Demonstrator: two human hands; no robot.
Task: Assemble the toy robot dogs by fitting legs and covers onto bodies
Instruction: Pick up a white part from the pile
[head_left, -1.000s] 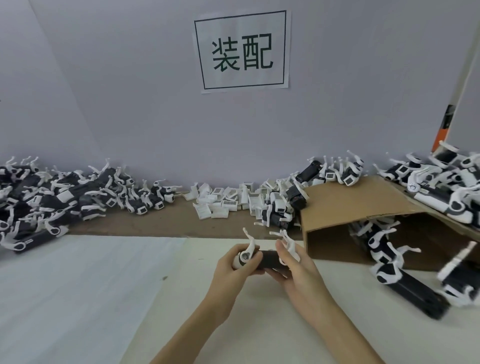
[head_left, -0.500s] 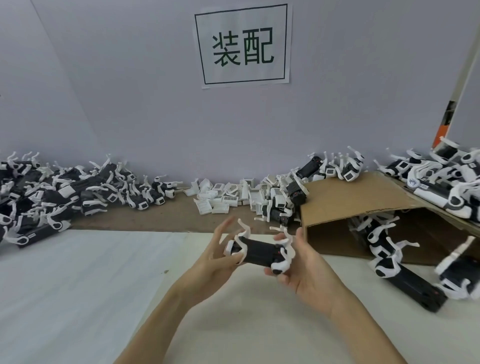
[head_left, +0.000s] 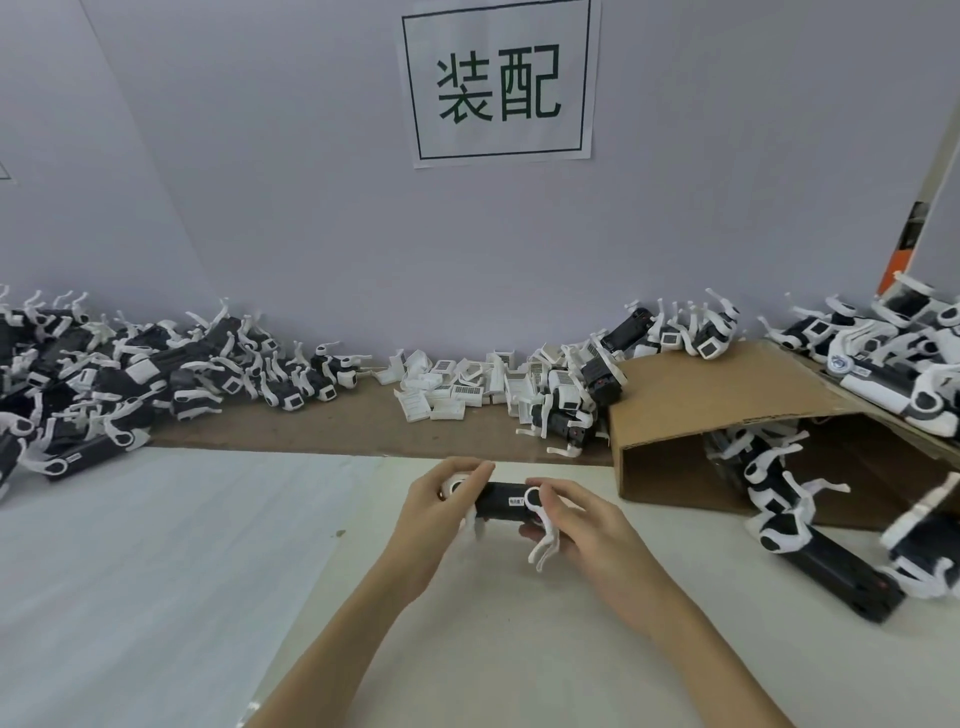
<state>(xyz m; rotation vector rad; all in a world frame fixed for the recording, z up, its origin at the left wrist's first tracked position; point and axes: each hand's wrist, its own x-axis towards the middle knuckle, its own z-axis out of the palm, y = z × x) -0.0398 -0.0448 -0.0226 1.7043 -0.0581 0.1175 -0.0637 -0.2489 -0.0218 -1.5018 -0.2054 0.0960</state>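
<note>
Toy robot dog (head_left: 503, 505), one of them, is held up over the white counter (head_left: 156, 545) in front of the person, its black body lying level between the two hands, white legs hanging below it. The left hand (head_left: 434, 512) grips the left end, fingers curled over the top and thumb side wrapped round a white leg joint. The right hand (head_left: 582, 525) grips the right end, its fingers curled over the round white joint there and under the body, with a white leg (head_left: 545, 545) pointing down beside the palm. Both hands are closed round the toy, neither is spread.

Other dogs lie in heaps too tangled to count: a large pile at the far left (head_left: 104, 374), a smaller cluster (head_left: 566, 405) near the middle back, a few (head_left: 675, 332) on the back edge of the cardboard box, more on the far right (head_left: 893, 358). One cardboard box (head_left: 727, 395) lies on its side at the right, with several dogs (head_left: 779, 499) spilling from its open mouth onto the counter. A loose heap of white covers (head_left: 457, 384) sits on the brown strip at the back, too many and too small to count. One paper sign (head_left: 498, 83) with two printed characters hangs on the wall above.
</note>
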